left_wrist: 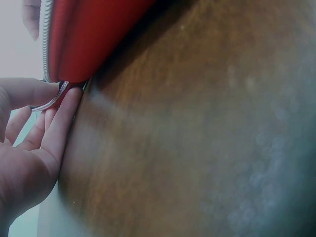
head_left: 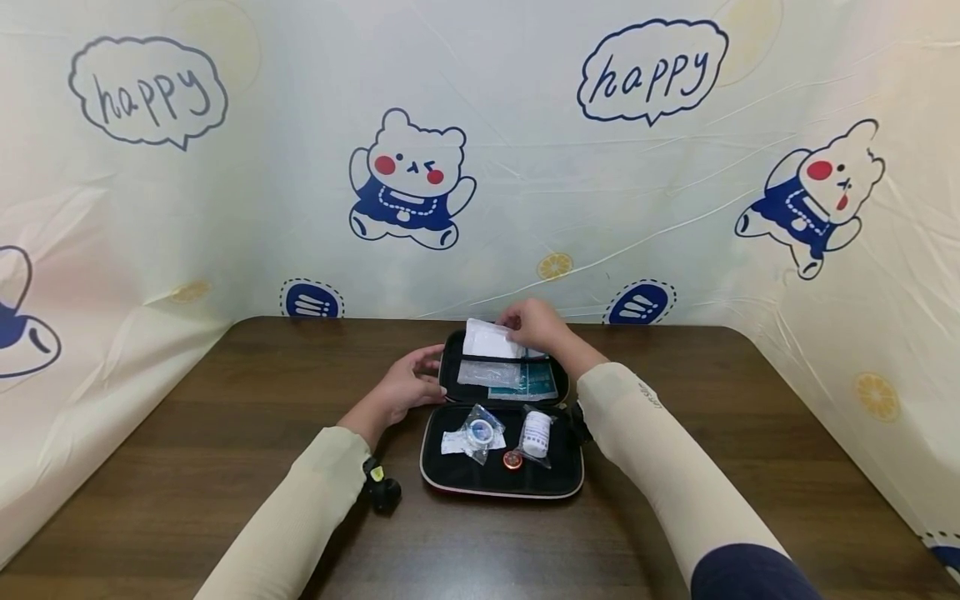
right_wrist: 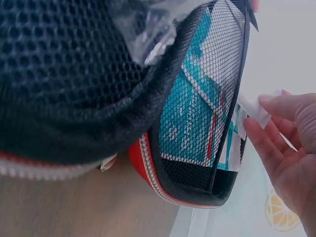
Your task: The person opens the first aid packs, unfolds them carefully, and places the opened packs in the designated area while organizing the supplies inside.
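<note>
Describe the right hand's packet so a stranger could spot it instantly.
On the brown table lies an open, black-lined case. In its far half, the right hand pinches a white packet at the rim of the mesh pocket. Unlike the teal packet lower down, it sticks up past that rim.

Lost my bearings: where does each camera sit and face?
Head: on the head, facing forward, down at the open case; sleeves, left grip, right grip show.
Left wrist: worn there, facing the table and red case; mainly left grip.
Right wrist: worn there, facing the mesh pocket; mainly right grip.
Head and right wrist share the white packet.
</note>
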The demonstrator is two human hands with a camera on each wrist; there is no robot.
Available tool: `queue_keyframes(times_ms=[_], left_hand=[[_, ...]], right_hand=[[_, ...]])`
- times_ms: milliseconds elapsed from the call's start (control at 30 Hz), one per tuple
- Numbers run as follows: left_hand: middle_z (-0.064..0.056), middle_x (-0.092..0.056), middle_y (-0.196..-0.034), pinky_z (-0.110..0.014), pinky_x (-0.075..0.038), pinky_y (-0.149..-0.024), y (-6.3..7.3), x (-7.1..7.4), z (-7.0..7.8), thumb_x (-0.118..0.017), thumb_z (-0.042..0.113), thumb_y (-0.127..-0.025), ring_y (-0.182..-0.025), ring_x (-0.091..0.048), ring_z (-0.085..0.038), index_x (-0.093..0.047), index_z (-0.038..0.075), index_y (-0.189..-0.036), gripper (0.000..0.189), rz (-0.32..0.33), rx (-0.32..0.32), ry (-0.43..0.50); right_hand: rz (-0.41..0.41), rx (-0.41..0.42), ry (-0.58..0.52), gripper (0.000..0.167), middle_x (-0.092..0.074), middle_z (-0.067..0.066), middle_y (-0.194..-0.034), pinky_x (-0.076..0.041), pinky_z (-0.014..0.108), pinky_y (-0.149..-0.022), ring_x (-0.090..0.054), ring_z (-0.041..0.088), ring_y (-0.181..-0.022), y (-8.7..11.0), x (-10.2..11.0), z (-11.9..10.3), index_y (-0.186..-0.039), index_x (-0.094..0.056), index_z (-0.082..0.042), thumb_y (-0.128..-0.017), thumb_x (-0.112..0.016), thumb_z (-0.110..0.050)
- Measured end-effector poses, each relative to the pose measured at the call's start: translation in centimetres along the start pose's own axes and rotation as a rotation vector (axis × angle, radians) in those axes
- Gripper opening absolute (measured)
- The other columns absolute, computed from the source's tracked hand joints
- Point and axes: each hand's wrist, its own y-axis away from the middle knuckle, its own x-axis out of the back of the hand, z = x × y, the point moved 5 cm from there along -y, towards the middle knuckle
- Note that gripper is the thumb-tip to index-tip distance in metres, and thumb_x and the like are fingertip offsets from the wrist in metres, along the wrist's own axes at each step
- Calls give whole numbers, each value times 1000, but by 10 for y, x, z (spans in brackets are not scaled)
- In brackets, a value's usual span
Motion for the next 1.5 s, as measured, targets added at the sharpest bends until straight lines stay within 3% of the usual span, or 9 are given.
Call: queue_keyframes(times_ms=[133,300,600,833,1067,1500], left_hand=[[-20,-44,-134,-38,-57,-81,0,0,1,-60,-24,-77,-101,-56,-29,-40,15,-148,83,-1,-9,4],[-20,-44,-134,-38,-57,-82,0,-1,2,-61,-24,-78,-100,-56,-29,-39,14,-148,82,-6,-12,-3],[-20,-43,-134,-38,-57,-82,1,-2,4,-60,-24,-78,-100,-56,-28,-39,15,-148,82,-1,-7,-8],[-19,-43,-135,-38,-57,-84,1,-1,3,-60,-23,-80,-103,-55,-30,-39,16,-148,82,4,5,-10],[-19,-43,-135,-37,-57,-82,1,0,3,-60,-24,-79,-102,-55,-30,-40,16,-148,82,11,4,-1],[-20,-44,-133,-38,-57,-81,-3,-1,-2,-60,-24,-78,-102,-57,-29,-40,15,-148,83,4,3,3]], right_hand=[[-54,22,-21,18,-69,4,-90,-52,32,-73,-61,18,-82,0,-4,-3,-101,-76,-7,-84,-71,-1],[-115,24,-68,22,-69,4,-94,-54,30,-75,-61,17,-86,1,-8,-3,-102,-76,-8,-84,-71,2],[-159,56,-160,24,-70,6,-97,-55,30,-77,-62,18,-88,5,-9,1,-105,-74,-5,-83,-71,3],[-187,35,-179,28,-69,7,-101,-54,32,-82,-63,19,-93,8,-8,6,-110,-72,-5,-84,-70,3],[-188,-32,-287,28,-67,11,-106,-57,32,-78,-63,24,-97,15,-2,14,-114,-68,-1,-86,-68,4],[-160,-1,-298,26,-69,10,-107,-57,31,-77,-64,22,-97,35,11,14,-112,-70,-2,-87,-70,1]])
